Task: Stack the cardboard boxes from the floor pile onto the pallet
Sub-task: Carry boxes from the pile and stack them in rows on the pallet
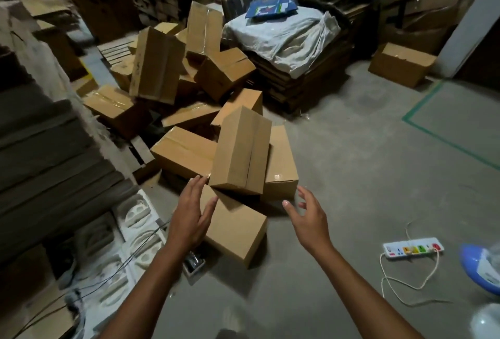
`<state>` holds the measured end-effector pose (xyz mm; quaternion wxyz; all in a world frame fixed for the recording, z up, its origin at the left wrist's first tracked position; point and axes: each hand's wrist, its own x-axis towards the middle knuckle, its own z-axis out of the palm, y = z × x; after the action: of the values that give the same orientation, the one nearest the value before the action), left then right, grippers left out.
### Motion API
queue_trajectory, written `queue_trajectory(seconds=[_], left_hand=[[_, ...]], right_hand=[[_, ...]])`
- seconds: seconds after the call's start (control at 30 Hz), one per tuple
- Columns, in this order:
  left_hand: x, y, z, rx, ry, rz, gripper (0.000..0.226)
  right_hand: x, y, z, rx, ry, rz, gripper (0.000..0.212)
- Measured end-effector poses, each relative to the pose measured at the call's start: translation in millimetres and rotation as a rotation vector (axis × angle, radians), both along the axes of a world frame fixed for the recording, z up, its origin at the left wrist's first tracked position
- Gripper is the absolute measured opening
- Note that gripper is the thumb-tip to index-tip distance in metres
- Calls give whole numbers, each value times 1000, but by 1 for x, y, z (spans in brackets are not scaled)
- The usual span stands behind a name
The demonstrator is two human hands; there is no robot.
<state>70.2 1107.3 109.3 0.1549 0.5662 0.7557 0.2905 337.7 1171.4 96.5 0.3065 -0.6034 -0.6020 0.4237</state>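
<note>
Left hand (pixel 190 214): open, fingers straight and close together, thumb held apart, palm turned to the right. It is at the left edge of the low box, but contact cannot be told.
Right hand (pixel 308 219): open, fingers loosely curved and spread, holding nothing. It hangs in the air just right of the low box.
Low box (pixel 238 230): lies flat on the concrete floor (pixel 351 176), the nearest of the pile, between the two hands.
Tilted box (pixel 240 152): stands on end and leans, tape seam facing up, its lower edge resting on the low box.
Floor pile (pixel 224 73): many sealed brown cardboard boxes tumbled at all angles, running from the low box back toward the far left.
Slatted boards (pixel 116 50): behind the pile at far left, partly hidden; I cannot tell if this is the pallet.
Flat cardboard stack (pixel 305 84): right of the pile, with a grey sack (pixel 284 35) on top.
Lone box (pixel 400 64): well apart, at far right.
Power strip (pixel 413 251): white, on the floor at the right, cord trailing.
Foam trays (pixel 135 230): white, moulded, at lower left.
</note>
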Motion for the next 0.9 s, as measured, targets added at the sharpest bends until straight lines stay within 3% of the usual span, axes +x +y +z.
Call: queue_trajectory(seconds=[0.23,0.47,0.67,0.9], left_hand=[[-64,142,-52,-59,-55,-25,63],[-108,260,-88,-147,-629,296,46],[-132,344,-149,-256,-656,383,49],[-131,410,-269,-302,-608,498,40]], right_hand=[[-62,126,-57,-158,40,-104,56],[-121,237,-112,-464,193,-280,52],[-148,325,-174,-611,156,-247,51],[-162,417,-334,-791,32,-164,52]])
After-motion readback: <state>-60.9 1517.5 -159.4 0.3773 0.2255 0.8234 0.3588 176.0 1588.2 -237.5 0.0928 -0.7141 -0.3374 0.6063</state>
